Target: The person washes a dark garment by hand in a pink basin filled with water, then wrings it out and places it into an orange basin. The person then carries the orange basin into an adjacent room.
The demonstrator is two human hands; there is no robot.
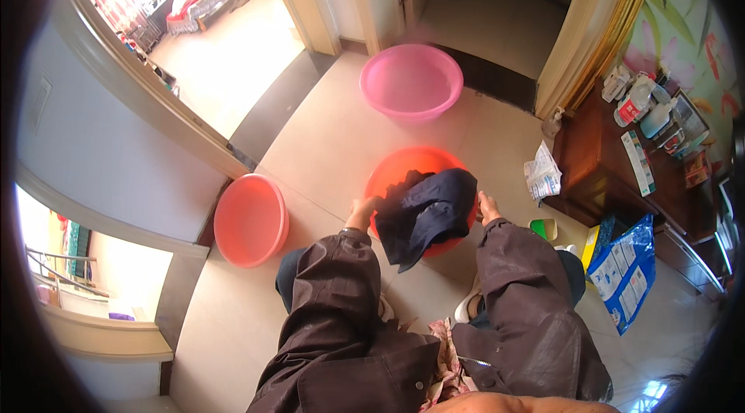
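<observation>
A dark navy cloth garment [428,209] lies bunched over an orange-red plastic basin [384,171] on the floor before me, and part of it hangs over the near rim. My left hand [364,212] is at the basin's left side, against the edge of the cloth; its fingertips are hidden. At the right side, my right hand [488,207] has its fingers by the basin's rim and the garment's edge. Whether either hand grips the rim or the cloth is not clear.
A pink basin [412,82] stands beyond, and a salmon-coloured basin [251,221] stands left by the wall corner. At right are a wooden cabinet [582,162] bearing bottles, a crumpled paper bag [543,173], a green-and-white container [542,229] and a blue plastic package [624,273]. Doorways open ahead and left.
</observation>
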